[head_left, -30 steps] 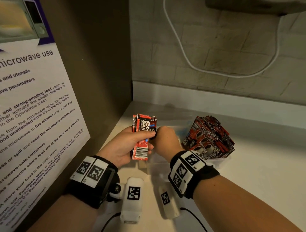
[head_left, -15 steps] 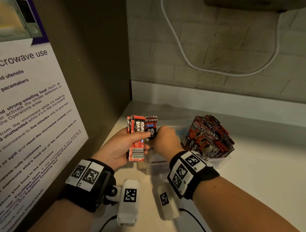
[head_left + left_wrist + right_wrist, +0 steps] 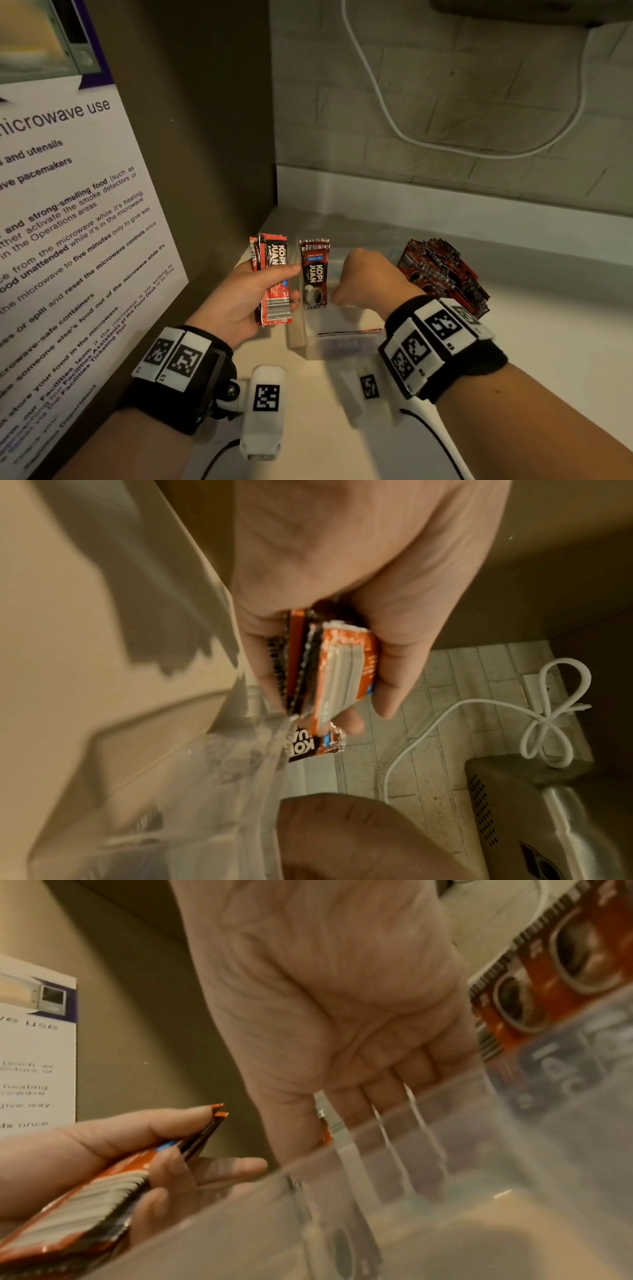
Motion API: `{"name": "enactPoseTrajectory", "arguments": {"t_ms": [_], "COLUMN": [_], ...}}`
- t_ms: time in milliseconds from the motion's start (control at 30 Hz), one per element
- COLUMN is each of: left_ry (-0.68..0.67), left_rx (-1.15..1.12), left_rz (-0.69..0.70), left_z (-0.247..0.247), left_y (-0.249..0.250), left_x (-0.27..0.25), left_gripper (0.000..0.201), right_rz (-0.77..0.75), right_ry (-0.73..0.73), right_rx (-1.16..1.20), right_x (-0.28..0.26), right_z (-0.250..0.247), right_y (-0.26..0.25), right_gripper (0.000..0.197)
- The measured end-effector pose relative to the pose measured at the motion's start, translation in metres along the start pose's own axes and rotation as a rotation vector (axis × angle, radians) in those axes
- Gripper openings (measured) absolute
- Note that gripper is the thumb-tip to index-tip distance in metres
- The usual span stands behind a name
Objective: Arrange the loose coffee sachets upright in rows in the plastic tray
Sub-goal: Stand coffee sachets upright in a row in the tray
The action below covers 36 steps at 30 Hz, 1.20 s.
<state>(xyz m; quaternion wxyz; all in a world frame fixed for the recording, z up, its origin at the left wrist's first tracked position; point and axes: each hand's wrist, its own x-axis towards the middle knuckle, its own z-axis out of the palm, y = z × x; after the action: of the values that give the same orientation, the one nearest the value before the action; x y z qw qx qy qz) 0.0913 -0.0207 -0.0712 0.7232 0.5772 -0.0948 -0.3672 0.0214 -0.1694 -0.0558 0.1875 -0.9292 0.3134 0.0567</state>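
My left hand [image 3: 284, 274] grips a small stack of red and black coffee sachets [image 3: 272, 281] upright, just left of the clear plastic tray [image 3: 339, 346]. In the left wrist view the thumb and fingers clamp the stack [image 3: 329, 669]. My right hand [image 3: 363, 279] pinches a single sachet [image 3: 313, 274] and holds it upright at the tray's left end. In the right wrist view its fingers [image 3: 369, 1096] reach down behind the tray's wall [image 3: 445, 1150], with only a sliver of the sachet [image 3: 325, 1129] showing. A pile of loose sachets [image 3: 442, 274] lies to the right of the tray.
A tall brown panel with a microwave-use poster [image 3: 68, 205] stands close on the left. Behind the white counter [image 3: 548, 342] is a brick wall with a hanging white cable [image 3: 376, 102]. A metal appliance [image 3: 548, 818] hangs above.
My right hand has drawn one sachet off the stack in my left hand and carried it right to the tray's left end. The left hand has shifted slightly left.
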Motion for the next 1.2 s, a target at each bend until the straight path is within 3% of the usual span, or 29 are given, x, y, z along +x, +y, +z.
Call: {"name": "enactPoseTrajectory", "arguments": {"t_ms": [67,167,433,600,767,967,1200], "left_ry": [-0.003,-0.008,-0.005,0.021,0.028,0.032,-0.009], "left_rx": [-0.008,-0.006,-0.017,-0.037,-0.036,-0.037,-0.077], "left_rz": [0.005,0.012,0.008,0.013,0.000,0.024,0.059], "left_z": [0.001,0.003,0.002,-0.001,0.000,0.000,0.011], "left_y": [0.000,0.001,0.002,0.007,0.006,0.010,0.016], "left_x": [0.000,0.000,-0.003,-0.005,-0.007,-0.008,-0.013], "left_gripper": [0.022,0.018,0.023,0.033,0.042,0.033,0.014], "right_rz": [-0.019,-0.050,-0.047,-0.110,-0.143,-0.178,-0.309], "right_ry": [-0.162,-0.265,-0.345,-0.382,-0.415,-0.369,-0.126], "right_rx": [-0.115,-0.195,-0.280,-0.270,-0.273,-0.286,-0.171], "right_x": [-0.007,-0.011,-0.009,-0.012,-0.012,-0.015,-0.026], "right_z": [0.001,0.007,0.015,0.010,0.011,0.009,-0.011], "right_y": [0.003,0.009,0.011,0.010,0.010,0.010,0.008], "right_gripper": [0.026,0.015,0.013,0.031,0.029,0.028,0.015]}}
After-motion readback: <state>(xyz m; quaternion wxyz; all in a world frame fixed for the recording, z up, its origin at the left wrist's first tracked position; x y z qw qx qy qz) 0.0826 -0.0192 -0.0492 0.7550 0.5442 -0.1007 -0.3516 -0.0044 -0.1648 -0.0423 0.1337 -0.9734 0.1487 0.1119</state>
